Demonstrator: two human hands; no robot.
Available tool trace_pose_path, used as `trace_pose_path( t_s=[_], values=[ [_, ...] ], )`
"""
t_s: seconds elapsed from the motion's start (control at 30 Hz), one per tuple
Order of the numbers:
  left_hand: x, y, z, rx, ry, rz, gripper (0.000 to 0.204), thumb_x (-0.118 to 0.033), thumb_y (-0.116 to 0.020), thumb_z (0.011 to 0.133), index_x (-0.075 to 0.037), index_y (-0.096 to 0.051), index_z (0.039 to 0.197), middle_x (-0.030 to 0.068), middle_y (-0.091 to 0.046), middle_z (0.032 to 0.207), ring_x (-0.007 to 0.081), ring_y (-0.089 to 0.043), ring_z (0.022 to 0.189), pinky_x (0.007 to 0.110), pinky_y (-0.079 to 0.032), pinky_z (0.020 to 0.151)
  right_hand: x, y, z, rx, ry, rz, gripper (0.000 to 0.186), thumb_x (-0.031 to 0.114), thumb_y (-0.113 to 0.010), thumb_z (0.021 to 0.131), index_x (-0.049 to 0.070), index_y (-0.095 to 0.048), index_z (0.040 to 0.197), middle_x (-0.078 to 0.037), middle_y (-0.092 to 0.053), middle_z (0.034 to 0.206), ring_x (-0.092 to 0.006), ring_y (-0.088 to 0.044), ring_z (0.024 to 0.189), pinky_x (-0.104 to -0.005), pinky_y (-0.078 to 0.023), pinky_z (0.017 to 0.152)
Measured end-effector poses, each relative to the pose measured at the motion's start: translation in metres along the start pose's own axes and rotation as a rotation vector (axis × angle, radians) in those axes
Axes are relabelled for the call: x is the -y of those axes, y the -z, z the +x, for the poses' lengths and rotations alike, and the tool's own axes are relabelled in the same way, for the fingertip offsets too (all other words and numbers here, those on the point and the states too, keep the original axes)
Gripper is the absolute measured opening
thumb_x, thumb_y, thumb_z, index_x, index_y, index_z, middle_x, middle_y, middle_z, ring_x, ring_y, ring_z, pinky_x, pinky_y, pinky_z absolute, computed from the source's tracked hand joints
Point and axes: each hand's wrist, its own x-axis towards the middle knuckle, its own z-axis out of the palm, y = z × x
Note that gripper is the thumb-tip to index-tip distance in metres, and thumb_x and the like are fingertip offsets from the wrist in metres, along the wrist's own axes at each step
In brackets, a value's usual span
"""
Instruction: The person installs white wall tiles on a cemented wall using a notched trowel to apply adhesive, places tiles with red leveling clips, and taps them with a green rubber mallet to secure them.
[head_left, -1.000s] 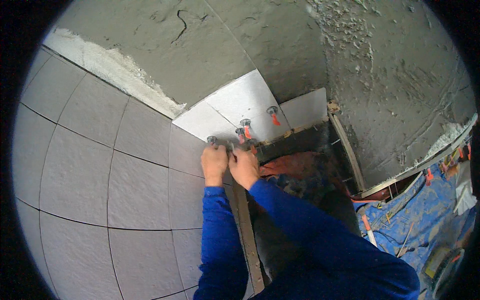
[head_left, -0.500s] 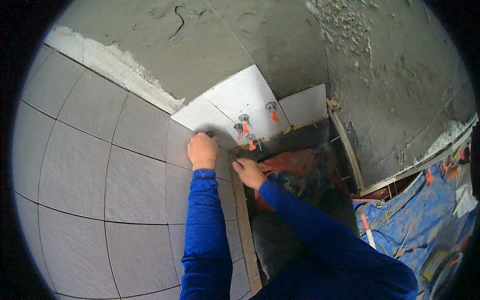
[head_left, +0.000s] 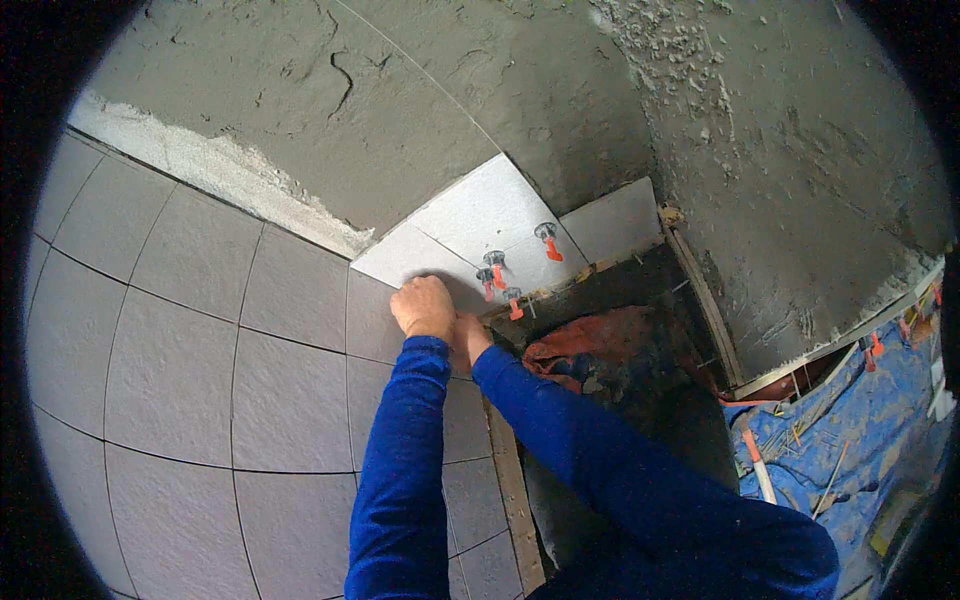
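Note:
My left hand [head_left: 422, 308] is closed in a fist at the lower edge of the white tiles [head_left: 482, 205], against the grey tile surface; what its fingers hold is hidden from view. Tucked in just beside it, my right hand [head_left: 466, 342] has its fingers hidden behind the left one. Several tile-levelling clips with orange-red stems and dark round caps [head_left: 552, 248] stand along the joints of the white tiles, close to the right of my hands.
Large grey tiles [head_left: 290, 390] spread over the left side. Rough grey mortar [head_left: 430, 120] lies beyond the white tiles, with a string across it. A dark recess with reddish cloth [head_left: 590, 340] is at centre right. A dirty blue sheet [head_left: 800, 450] carries tools at far right.
My right hand has moved left to join my left hand, and its fingers have gone out of sight. The dark item by my left hand no longer shows. The view has shifted slightly.

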Motion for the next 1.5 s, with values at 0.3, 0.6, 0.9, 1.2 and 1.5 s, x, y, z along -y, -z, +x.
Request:
trace_pose_path(
  t_s=[0.3, 0.6, 0.9, 1.2, 1.5],
  values=[
    [0.008, -0.014, 0.001, 0.042, 0.111, -0.230, 0.031, -0.023, -0.053, 0.094, -0.006, -0.077, 0.103, 0.0159, -0.074, 0.112, 0.0317, -0.071, 0.108, 0.044, -0.057, 0.090, 0.010, -0.014, -0.023, 0.163, 0.254, -0.407, 0.023, 0.013, -0.049, 0.093, 0.006, -0.066, 0.107, -0.007, -0.071, 0.098, -0.0225, -0.067, 0.085, -0.0362, -0.053, 0.068],
    [0.017, -0.027, 0.019, 0.145, 0.136, -0.418, 0.037, -0.022, -0.053, 0.091, 0.000, -0.073, 0.112, 0.0234, -0.070, 0.118, 0.0397, -0.068, 0.112, 0.047, -0.054, 0.096, 0.033, -0.030, -0.042, 0.180, 0.041, 0.209, 0.024, 0.002, -0.047, 0.091, 0.005, -0.064, 0.108, -0.006, -0.067, 0.092, -0.0135, -0.060, 0.077, -0.0258, -0.048, 0.062],
    [0.016, -0.003, 0.012, 0.163, 0.168, -0.323, 0.034, -0.023, -0.056, 0.093, -0.003, -0.074, 0.113, 0.0200, -0.070, 0.122, 0.0372, -0.067, 0.115, 0.045, -0.055, 0.096, 0.047, -0.030, -0.047, 0.039, 0.059, -0.029, 0.016, 0.014, -0.054, 0.100, 0.005, -0.065, 0.107, -0.004, -0.064, 0.081, -0.0153, -0.058, 0.065, -0.0305, -0.043, 0.051],
    [0.018, 0.008, 0.001, 0.113, 0.152, -0.268, 0.032, -0.026, -0.059, 0.092, -0.004, -0.074, 0.108, 0.0179, -0.073, 0.117, 0.0366, -0.069, 0.111, 0.044, -0.057, 0.093, 0.032, -0.026, -0.038, 0.023, 0.119, 0.030, 0.018, 0.022, -0.060, 0.101, 0.005, -0.067, 0.102, -0.001, -0.061, 0.072, -0.0116, -0.055, 0.059, -0.0283, -0.039, 0.048],
    [0.021, -0.005, 0.005, 0.120, 0.072, -0.295, 0.035, -0.029, -0.058, 0.091, -0.003, -0.074, 0.108, 0.0213, -0.071, 0.117, 0.0394, -0.069, 0.108, 0.047, -0.055, 0.092, 0.023, -0.029, -0.031, -0.152, 0.256, -0.298, 0.020, 0.019, -0.062, 0.099, 0.002, -0.072, 0.105, -0.002, -0.066, 0.078, -0.0116, -0.056, 0.062, -0.0308, -0.044, 0.052]
  ],
)
